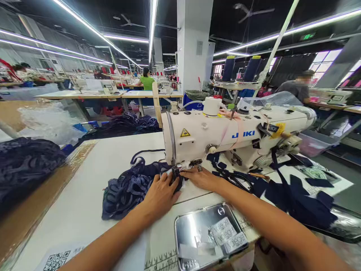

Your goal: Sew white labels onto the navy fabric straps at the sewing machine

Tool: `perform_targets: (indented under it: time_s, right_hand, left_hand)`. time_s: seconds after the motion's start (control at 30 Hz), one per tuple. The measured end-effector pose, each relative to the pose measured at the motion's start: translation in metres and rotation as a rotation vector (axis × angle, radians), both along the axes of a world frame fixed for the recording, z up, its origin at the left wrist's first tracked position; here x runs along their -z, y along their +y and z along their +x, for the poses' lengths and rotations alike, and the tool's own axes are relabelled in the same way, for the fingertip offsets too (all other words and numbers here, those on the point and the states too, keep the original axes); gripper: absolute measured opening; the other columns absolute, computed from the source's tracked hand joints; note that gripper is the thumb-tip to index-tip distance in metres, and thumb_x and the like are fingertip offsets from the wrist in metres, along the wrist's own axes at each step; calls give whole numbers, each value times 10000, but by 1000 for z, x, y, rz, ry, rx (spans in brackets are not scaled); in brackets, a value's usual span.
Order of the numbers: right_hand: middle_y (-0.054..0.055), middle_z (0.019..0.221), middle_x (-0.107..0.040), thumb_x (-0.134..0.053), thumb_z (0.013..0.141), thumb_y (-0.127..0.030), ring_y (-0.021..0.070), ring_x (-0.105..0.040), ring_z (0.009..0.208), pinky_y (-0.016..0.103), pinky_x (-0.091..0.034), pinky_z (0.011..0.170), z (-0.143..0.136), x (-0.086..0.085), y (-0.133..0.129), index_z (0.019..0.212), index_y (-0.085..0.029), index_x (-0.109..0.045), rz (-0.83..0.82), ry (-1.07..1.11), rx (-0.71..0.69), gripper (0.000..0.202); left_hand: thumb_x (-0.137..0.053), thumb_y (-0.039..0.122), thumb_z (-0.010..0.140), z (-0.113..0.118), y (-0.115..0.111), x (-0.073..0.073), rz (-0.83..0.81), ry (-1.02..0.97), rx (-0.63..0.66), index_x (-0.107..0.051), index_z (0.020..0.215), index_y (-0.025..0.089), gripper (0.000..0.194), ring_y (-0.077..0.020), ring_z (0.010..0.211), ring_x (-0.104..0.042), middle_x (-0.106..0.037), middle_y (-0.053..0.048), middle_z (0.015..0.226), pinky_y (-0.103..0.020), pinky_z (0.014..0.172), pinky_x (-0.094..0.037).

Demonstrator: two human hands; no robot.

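Observation:
A navy patterned garment (126, 188) lies bunched on the sewing table, part of it under the presser foot (176, 171) of a white sewing machine (197, 131). My left hand (161, 192) rests on the cloth just left of the foot, fingers spread and laid over it, thumb apart. A small pale piece (166, 172) shows by its fingertips. From the right, my right hand (201, 178) reaches in close to the needle, its fingers pinched together at the garment's edge. The exact grip is partly hidden by the machine head.
A metal tray (208, 241) with white printed labels lies at the table's front edge. Black scissors (238, 180) and navy scraps (296, 195) are to the right. More dark garments (28, 165) are heaped left. Two thread cones (252, 69) stand behind the machine.

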State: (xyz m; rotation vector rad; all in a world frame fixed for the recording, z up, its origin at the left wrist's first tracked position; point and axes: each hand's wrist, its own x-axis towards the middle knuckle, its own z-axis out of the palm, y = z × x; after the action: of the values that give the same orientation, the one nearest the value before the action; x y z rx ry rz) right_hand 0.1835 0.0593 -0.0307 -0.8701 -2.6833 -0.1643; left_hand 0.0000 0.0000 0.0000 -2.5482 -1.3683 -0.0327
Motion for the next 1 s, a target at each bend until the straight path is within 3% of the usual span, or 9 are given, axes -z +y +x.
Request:
perform_targets:
  time_s: [0.3,0.43,0.57,0.7,0.83,1.0]
  right_hand:
    - [79,1081,-597,-431,794,-54,202,-555,946,327,-445,827,-2,-1,4,1131,-160,-560,-114,90,-1,376]
    - [79,958,-641,-479,777,-86,197,-561,892,338,-429,826,-3,-3,5,1077,-141,-596,-109,139,1,327]
    - [63,937,-641,-539,754,-152,200,-556,880,341,-413,828,-2,-9,-3,975,-146,-646,-93,167,-4,246]
    - [75,1018,-589,-553,773,-238,199,-539,896,319,-431,771,-4,-13,-18,1036,-141,-614,-144,126,-20,287]
    - [98,1016,-553,-507,817,-280,218,-511,891,360,-423,765,-10,-11,-28,1059,-130,-592,-77,91,10,297]
    - [96,999,-550,-492,827,-239,212,-500,894,357,-417,768,-10,-8,-25,1058,-129,-588,-89,119,1,274]
  left_hand:
    - [-475,334,801,0,1,10,161,-69,27,-563,1085,137,356,-272,962,-509,-565,-149,1124,-426,809,-391]
    - [-493,187,766,-5,-5,12,226,-163,121,-596,967,154,228,-255,985,-498,-602,-101,1035,-421,837,-374]
    - [-442,40,720,-22,0,6,205,-174,130,-600,852,161,239,-240,973,-503,-611,-78,945,-408,824,-379]
    - [-401,-3,642,-44,19,1,92,-291,31,-597,811,166,309,-228,954,-502,-600,-66,913,-391,809,-396]
    - [-447,57,586,-45,26,-2,3,-388,-21,-587,821,163,294,-223,925,-509,-596,-57,893,-390,805,-397]
    - [-532,222,702,-21,14,-1,234,-266,169,-581,979,176,285,-261,988,-481,-596,-76,977,-475,903,-297]
